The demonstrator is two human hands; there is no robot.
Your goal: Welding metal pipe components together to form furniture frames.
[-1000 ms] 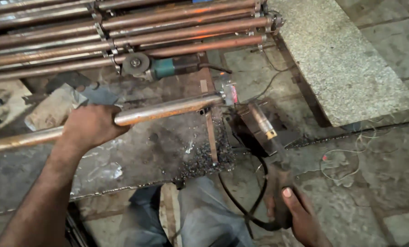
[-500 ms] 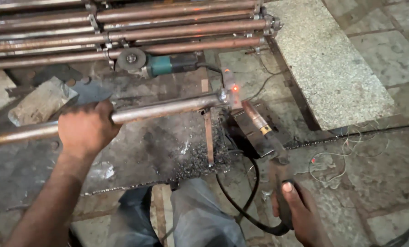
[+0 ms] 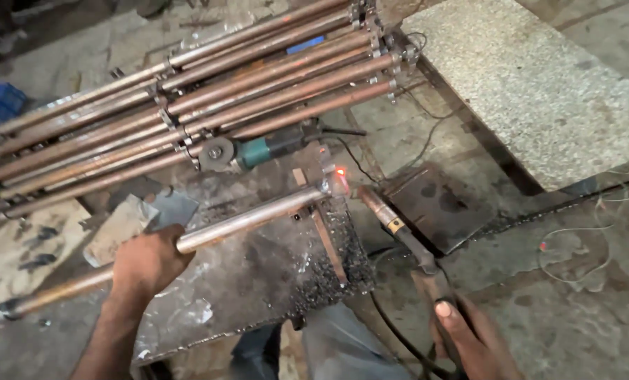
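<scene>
Single view only, from a camera worn on the person's head; it looks steeply down and forward over a dark, stained steel work plate at close working range; the left hand enters from the lower left edge, the right hand from the lower right, both partly cut off by the frame; a rack of long rusty-brown metal pipes crosses the upper part; a speckled grey stone slab fills the upper right corner; no second view exists for overlap.

No packages, signs or screens show anywhere in the head view, and the only label-like mark is a narrow yellow band around the welding electrode holder, toward four o'clock from centre.
</scene>
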